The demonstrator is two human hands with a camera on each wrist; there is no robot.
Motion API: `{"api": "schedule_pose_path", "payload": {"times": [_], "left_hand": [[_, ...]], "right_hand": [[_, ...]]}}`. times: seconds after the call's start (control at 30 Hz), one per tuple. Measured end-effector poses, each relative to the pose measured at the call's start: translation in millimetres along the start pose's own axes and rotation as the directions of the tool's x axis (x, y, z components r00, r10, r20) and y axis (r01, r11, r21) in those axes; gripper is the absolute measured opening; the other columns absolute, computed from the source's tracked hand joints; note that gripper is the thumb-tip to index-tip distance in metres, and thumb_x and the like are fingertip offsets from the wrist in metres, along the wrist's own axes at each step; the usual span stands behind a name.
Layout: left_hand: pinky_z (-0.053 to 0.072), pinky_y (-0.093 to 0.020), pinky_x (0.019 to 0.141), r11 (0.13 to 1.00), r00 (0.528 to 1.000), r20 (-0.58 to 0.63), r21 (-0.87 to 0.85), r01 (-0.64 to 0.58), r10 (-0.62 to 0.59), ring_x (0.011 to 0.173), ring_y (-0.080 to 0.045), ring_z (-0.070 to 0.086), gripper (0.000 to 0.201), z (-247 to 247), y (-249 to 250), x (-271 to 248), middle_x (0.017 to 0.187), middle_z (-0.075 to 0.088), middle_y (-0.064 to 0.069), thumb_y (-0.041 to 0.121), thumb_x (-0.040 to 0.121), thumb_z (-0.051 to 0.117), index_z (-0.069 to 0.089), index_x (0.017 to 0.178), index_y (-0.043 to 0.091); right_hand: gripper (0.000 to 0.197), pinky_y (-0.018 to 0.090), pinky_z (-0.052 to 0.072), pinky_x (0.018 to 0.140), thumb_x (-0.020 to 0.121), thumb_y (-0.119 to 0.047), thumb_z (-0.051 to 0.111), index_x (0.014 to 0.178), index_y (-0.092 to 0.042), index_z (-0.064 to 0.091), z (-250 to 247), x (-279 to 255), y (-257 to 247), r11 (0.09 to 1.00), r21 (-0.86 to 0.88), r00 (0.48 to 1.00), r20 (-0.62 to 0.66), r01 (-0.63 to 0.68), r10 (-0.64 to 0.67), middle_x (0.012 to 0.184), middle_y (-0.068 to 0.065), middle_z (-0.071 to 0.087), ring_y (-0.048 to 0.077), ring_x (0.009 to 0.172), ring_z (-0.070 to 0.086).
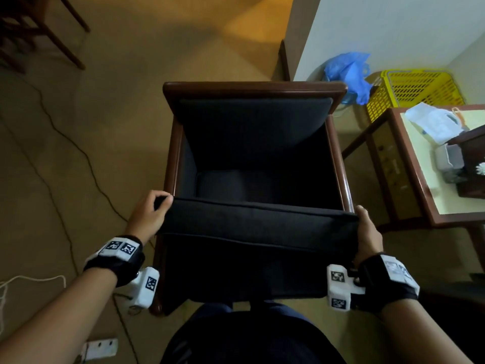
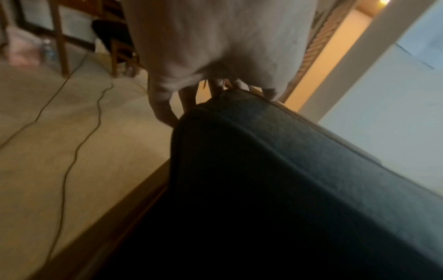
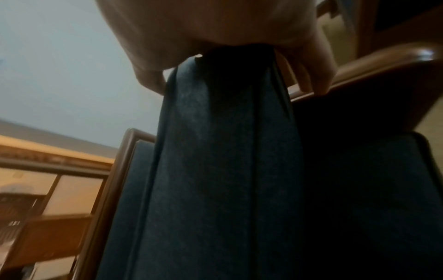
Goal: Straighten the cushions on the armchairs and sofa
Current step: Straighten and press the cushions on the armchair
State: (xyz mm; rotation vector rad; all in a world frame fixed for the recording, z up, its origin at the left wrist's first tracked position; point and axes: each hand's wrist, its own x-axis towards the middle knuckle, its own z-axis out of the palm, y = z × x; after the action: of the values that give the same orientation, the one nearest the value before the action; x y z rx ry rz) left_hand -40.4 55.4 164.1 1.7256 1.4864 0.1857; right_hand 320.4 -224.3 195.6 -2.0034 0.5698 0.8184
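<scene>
A dark wood-framed armchair (image 1: 338, 164) stands in front of me, its dark back cushion (image 1: 252, 122) leaning against the backrest. I hold the dark seat cushion (image 1: 259, 224) tipped up on edge at the front of the chair. My left hand (image 1: 151, 214) grips its left end, fingers curled over the corner. My right hand (image 1: 367, 232) grips its right end. In the left wrist view the left hand (image 2: 215, 91) clasps the seat cushion (image 2: 287, 161) at its top corner; in the right wrist view the right hand (image 3: 239, 47) pinches the seat cushion (image 3: 215, 151) edge.
A wooden side table (image 1: 430, 206) with papers and a box stands right of the chair. Behind it are a yellow basket (image 1: 414, 93) and a blue plastic bag (image 1: 349, 72). Cables (image 1: 78, 153) run across the carpet on the left, near another chair's legs (image 1: 52, 35).
</scene>
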Motion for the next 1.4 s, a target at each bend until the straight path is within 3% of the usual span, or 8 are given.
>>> {"api": "schedule_pose_path", "payload": {"times": [0.2, 0.33, 0.43, 0.8, 1.0, 1.1, 1.27, 1.4], "left_hand": [[0.04, -0.035, 0.081, 0.855, 0.916, -0.033, -0.373, 0.36, -0.4, 0.102, -0.031, 0.059, 0.035, 26.4, -8.4, -17.3, 0.101, 0.06, -0.005, 0.049, 0.088, 0.06, 0.055, 0.099, 0.016], [0.049, -0.033, 0.064, 0.593, 0.78, 0.337, -0.511, 0.622, -0.528, 0.069, -0.03, 0.065, 0.034, 20.2, -11.4, -21.3, 0.076, 0.068, -0.01, 0.05, 0.076, 0.063, 0.069, 0.082, 0.017], [0.047, -0.031, 0.059, 0.56, 0.742, 0.378, -0.49, 0.668, -0.554, 0.059, -0.027, 0.06, 0.025, 14.5, -6.3, -19.5, 0.056, 0.065, -0.007, 0.04, 0.081, 0.059, 0.065, 0.075, 0.016], [0.044, -0.031, 0.06, 0.576, 0.835, 0.21, -0.638, 0.511, -0.509, 0.064, -0.024, 0.057, 0.02, -17.0, 72.4, -0.7, 0.047, 0.063, 0.0, 0.031, 0.087, 0.052, 0.064, 0.074, 0.02], [0.044, -0.032, 0.06, 0.576, 0.852, 0.135, -0.683, 0.45, -0.506, 0.069, -0.022, 0.059, 0.019, -2.5, 93.8, 46.2, 0.084, 0.065, -0.008, 0.036, 0.086, 0.059, 0.065, 0.087, 0.018], [0.041, -0.031, 0.064, 0.558, 0.839, 0.155, -0.683, 0.472, -0.521, 0.08, -0.023, 0.058, 0.033, 18.8, 80.2, 60.6, 0.104, 0.061, -0.008, 0.035, 0.078, 0.063, 0.061, 0.107, 0.019], [0.036, -0.031, 0.061, 0.458, 0.748, 0.286, -0.644, 0.613, -0.598, 0.069, -0.025, 0.047, 0.012, 45.2, 68.2, 42.7, 0.076, 0.049, -0.008, 0.026, 0.078, 0.05, 0.049, 0.075, 0.015], [0.036, -0.033, 0.065, 0.441, 0.713, 0.294, -0.619, 0.65, -0.637, 0.068, -0.024, 0.045, 0.008, 57.5, 53.5, 29.7, 0.071, 0.045, -0.005, 0.023, 0.074, 0.047, 0.041, 0.069, 0.019]], "right_hand": [[0.084, 0.055, 0.053, 0.089, 0.045, -0.058, 0.079, 0.116, -0.015, 0.066, -9.5, 5.2, 20.2, 0.988, 0.11, 0.994, 0.011, -0.109, 0.109, 0.105, 0.011, 0.071, 0.035, 0.093, 0.068], [0.065, 0.046, 0.054, 0.085, 0.064, -0.041, 0.077, 0.119, -0.008, 0.061, -7.2, -9.8, 12.5, 0.982, 0.148, 0.992, -0.034, -0.114, 0.121, 0.106, 0.011, 0.066, 0.033, 0.095, 0.065], [0.052, 0.043, 0.053, 0.078, 0.072, -0.03, 0.076, 0.116, -0.008, 0.058, -4.9, -6.4, 6.6, 0.986, 0.151, 0.991, -0.097, -0.075, 0.09, 0.091, 0.01, 0.061, 0.03, 0.085, 0.062], [0.048, 0.042, 0.057, 0.078, 0.066, -0.025, 0.077, 0.109, -0.007, 0.063, 20.8, 3.2, -89.6, 0.986, 0.133, 0.992, -0.081, 0.103, -0.092, 0.086, 0.007, 0.064, 0.029, 0.083, 0.065], [0.029, 0.049, 0.055, 0.091, 0.066, -0.037, 0.078, 0.084, -0.018, 0.066, 54.5, 38.5, -118.0, 0.986, 0.105, 0.991, 0.023, 0.126, -0.129, 0.102, 0.009, 0.069, 0.03, 0.092, 0.067], [0.034, 0.054, 0.053, 0.093, 0.083, -0.039, 0.07, 0.11, -0.019, 0.066, 73.4, 64.4, -102.5, 0.994, 0.021, 0.981, 0.158, 0.107, -0.109, 0.104, 0.006, 0.063, 0.03, 0.097, 0.062], [0.108, 0.057, 0.051, 0.094, 0.045, -0.058, 0.076, 0.141, -0.023, 0.04, 79.8, 127.0, -42.1, 0.995, 0.054, 0.997, 0.031, -0.078, 0.077, 0.131, 0.017, 0.057, 0.042, 0.109, 0.061], [0.122, 0.057, 0.047, 0.095, 0.04, -0.061, 0.066, 0.149, -0.019, 0.03, 78.0, 90.8, -41.0, 0.984, 0.036, 0.982, -0.068, -0.174, 0.176, 0.139, 0.02, 0.049, 0.047, 0.116, 0.053]]}}
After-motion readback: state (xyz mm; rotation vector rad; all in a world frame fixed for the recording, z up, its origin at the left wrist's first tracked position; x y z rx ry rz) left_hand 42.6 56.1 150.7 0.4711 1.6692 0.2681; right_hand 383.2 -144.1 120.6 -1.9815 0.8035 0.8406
